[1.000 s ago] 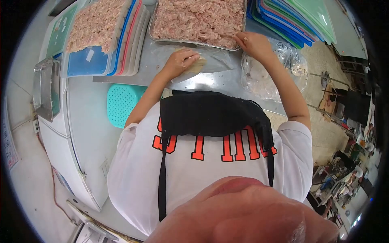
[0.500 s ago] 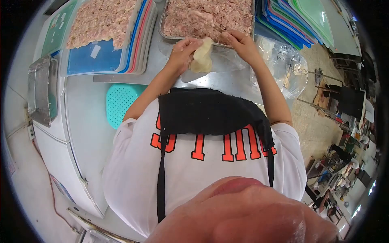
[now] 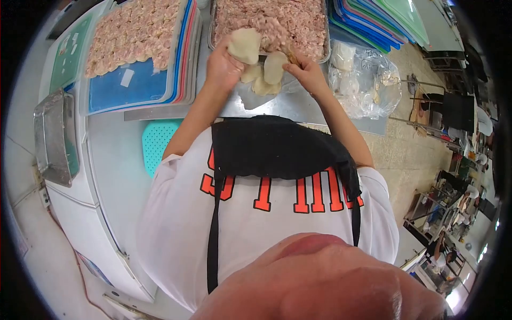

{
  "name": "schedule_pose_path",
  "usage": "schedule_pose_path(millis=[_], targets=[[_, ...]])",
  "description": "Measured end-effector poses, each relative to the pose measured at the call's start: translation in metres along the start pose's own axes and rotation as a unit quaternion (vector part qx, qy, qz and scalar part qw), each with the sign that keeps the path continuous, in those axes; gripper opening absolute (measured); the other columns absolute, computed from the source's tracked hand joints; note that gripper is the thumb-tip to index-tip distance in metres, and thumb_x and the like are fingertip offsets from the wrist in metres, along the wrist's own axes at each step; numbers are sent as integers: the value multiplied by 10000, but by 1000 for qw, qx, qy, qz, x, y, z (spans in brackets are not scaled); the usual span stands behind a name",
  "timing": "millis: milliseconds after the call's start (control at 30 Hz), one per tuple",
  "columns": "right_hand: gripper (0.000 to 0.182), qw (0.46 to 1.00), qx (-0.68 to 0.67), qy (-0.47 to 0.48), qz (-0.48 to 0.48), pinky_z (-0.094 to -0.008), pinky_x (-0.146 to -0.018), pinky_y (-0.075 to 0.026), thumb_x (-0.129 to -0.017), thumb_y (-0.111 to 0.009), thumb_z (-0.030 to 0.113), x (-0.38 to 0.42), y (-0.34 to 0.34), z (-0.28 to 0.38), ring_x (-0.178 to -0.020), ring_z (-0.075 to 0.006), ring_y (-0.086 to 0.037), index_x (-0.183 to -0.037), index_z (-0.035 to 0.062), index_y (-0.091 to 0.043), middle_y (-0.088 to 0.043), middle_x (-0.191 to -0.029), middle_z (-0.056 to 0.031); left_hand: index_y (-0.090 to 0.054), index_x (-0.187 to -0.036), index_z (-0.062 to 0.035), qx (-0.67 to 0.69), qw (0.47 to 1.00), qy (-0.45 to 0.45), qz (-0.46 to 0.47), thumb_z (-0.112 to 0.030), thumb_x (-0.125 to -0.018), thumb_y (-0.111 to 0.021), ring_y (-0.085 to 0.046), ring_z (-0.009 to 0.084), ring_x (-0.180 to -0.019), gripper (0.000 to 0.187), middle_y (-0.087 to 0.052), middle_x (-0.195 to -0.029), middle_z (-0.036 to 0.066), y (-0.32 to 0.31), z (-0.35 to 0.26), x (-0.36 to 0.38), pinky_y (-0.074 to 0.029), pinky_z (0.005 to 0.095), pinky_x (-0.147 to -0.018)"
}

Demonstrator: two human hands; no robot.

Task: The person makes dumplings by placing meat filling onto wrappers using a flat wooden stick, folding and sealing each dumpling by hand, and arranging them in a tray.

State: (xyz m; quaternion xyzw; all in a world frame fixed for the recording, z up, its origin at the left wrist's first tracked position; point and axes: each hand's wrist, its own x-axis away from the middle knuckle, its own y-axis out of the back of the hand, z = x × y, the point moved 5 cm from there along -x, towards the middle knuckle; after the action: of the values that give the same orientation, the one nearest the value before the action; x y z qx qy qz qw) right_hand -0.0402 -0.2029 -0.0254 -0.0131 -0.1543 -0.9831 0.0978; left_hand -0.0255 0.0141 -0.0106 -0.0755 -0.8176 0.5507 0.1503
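My left hand (image 3: 223,70) holds a pale round dough wrapper (image 3: 245,46) up at the near edge of a metal tray (image 3: 212,32) of minced meat filling (image 3: 240,15). My right hand (image 3: 308,73) is closed around a thin spatula (image 3: 291,55), whose far end lies against a lump of filling (image 3: 272,33). A second wrapper (image 3: 274,68) stands upright beside my right thumb, its edge apparently pinched there. Below, between both hands, more wrappers (image 3: 262,87) lie overlapping on clear plastic on the metal table (image 3: 197,109).
On the left, stacked trays carry a blue sheet (image 3: 109,96) with rows of meat-topped pieces (image 3: 133,37). A clear bag (image 3: 373,85) of wrappers lies at right, below stacked coloured trays (image 3: 368,26). An empty metal pan (image 3: 56,138) and turquoise perforated stool (image 3: 157,141) sit lower left.
My left hand has moved left and up, now with a wrapper in it. My right hand has come left and down to the wrappers, still with the spatula. The view has shifted slightly.
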Motion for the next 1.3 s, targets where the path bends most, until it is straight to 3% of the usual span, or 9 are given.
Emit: schedule_pose_path(millis=[67,133,367,567,633,767,833,933,1300], targets=[[293,996,72,-47,19,-236,-595,-384,-866,-684,266,4,9,-9,-686,-47,-490,-986,-2,-675,-591,-767,35,-527,-1221,1,73,996,37,28,-154,-957,-502,-613,256,-1064,307,-615,-1183,148,-4,-4,-3,-505,317,-896],[300,984,144,-92,39,-243,-577,-380,-869,-683,278,7,13,-11,-681,-49,-494,-969,-5,-678,-590,-757,34,-500,-1269,7,-127,987,-90,-45,-147,-956,-509,-589,252,-1116,349,-611,-1185,139,-8,-15,-5,-499,334,-928],[419,998,-35,-19,-52,-213,-514,-262,-920,-576,460,9,37,54,-568,-37,-368,-803,66,-655,-450,-622,71,-560,-1217,-31,-264,951,-160,22,-123,-945,-561,-612,163,-1035,288,-627,-1156,84,-44,-13,-23,-493,289,-894],[452,996,-88,10,-26,-234,-494,-182,-966,-488,463,1,44,84,-532,-42,-251,-889,63,-685,-340,-587,88,-510,-1258,37,-580,748,-319,51,-106,-947,-517,-603,195,-1086,343,-613,-1164,141,-63,-19,-47,-488,330,-941],[409,996,-81,22,-12,-217,-505,-208,-976,-494,416,-3,42,91,-562,-39,-284,-955,62,-697,-358,-615,88,-520,-1232,48,-195,966,-169,-1,-77,-946,-492,-611,213,-1077,313,-616,-1163,139,-55,-6,-60,-475,324,-947],[340,996,3,72,-53,-225,-531,-322,-965,-536,356,-24,40,62,-581,-74,-429,-980,56,-696,-463,-626,36,-491,-1245,53,-43,991,-130,0,-208,-990,-424,-573,273,-1137,371,-589,-1205,168,-64,4,-68,-436,389,-1002],[268,941,208,250,-91,-302,-595,-452,-938,-579,283,-19,42,73,-651,-208,-598,-1017,46,-678,-597,-718,-71,-445,-1287,42,-46,989,-140,17,-423,-992,-350,-497,347,-1215,559,-535,-1272,206,-79,4,-60,-372,500,-1051],[251,864,449,226,-8,-399,-648,-498,-906,-600,236,-13,63,88,-759,-341,-634,-1063,45,-644,-635,-836,-152,-418,-1318,24,21,987,-146,-63,-574,-953,-286,-422,390,-1269,713,-470,-1342,217,-45,6,-69,-310,595,-1052],[239,813,520,260,29,-431,-629,-499,-906,-566,202,-5,73,135,-758,-347,-617,-1107,77,-597,-601,-839,-133,-478,-1234,27,-2,985,-137,-107,-548,-935,-387,-425,406,-1255,654,-452,-1338,260,-49,17,-67,-324,615,-1035]])
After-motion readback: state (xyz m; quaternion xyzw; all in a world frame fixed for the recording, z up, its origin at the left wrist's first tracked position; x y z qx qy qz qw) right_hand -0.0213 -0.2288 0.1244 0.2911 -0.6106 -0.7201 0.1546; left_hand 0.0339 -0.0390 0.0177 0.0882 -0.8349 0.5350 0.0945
